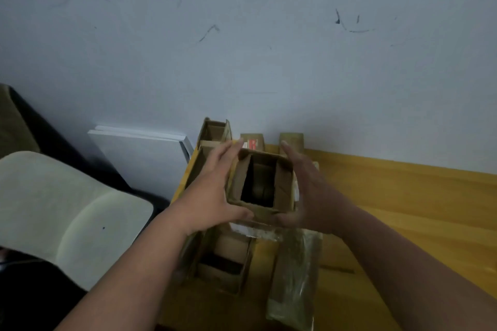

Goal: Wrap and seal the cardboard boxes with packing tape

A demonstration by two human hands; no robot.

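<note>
A small open cardboard box (282, 182) is held up over the yellow table, its open end facing me and its inside dark. My left hand (212, 190) lies flat against its left side, fingers straight, thumb on the near edge. My right hand (309, 190) presses the right side the same way. Below it lies another open cardboard box (223, 263). A flat box wrapped in shiny tape (295, 277) lies to the right of that one. No tape roll is in view.
More cardboard boxes (212, 131) stand against the grey wall (242, 34) at the back. The yellow table (403, 209) stretches to the right. A pale chair seat (67, 209) and a white board (139, 153) are on the left.
</note>
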